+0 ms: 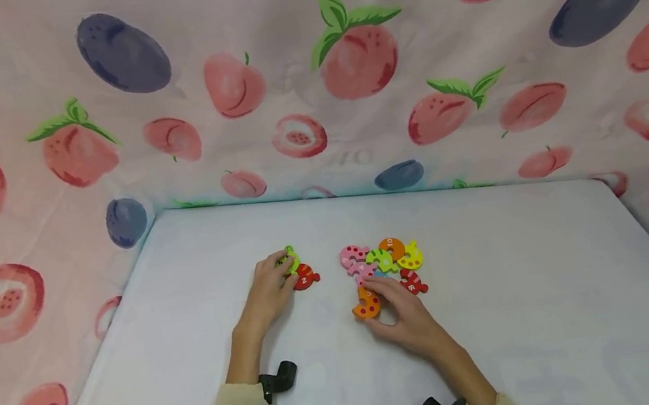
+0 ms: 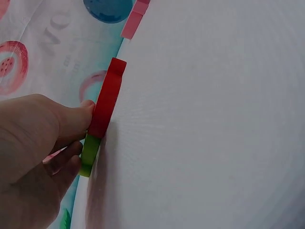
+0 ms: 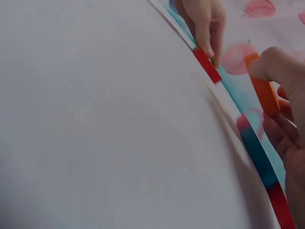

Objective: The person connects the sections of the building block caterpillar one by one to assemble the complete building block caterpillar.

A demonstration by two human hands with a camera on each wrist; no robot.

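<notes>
My left hand (image 1: 269, 287) has its fingertips on a green puzzle piece (image 1: 292, 260), which they partly cover. Touching it is a red numbered piece (image 1: 304, 277); in the left wrist view the thumb lies against this red piece (image 2: 108, 98), and other fingers against the green one (image 2: 89, 155). Between thumb and fingers my right hand (image 1: 404, 314) pinches an orange piece with red dots (image 1: 367, 304). The right wrist view shows that orange piece (image 3: 263, 90) tilted and raised off the table, its far side hidden by fingers.
Beyond the right hand lies a cluster: pink dotted pieces (image 1: 353, 255), a striped green piece (image 1: 381, 260), an orange piece (image 1: 392, 248), a yellow piece (image 1: 411, 257), a red striped piece (image 1: 411, 282) and a mostly hidden blue one. A fruit-print cloth (image 1: 292, 80) rises behind the white table (image 1: 539, 310).
</notes>
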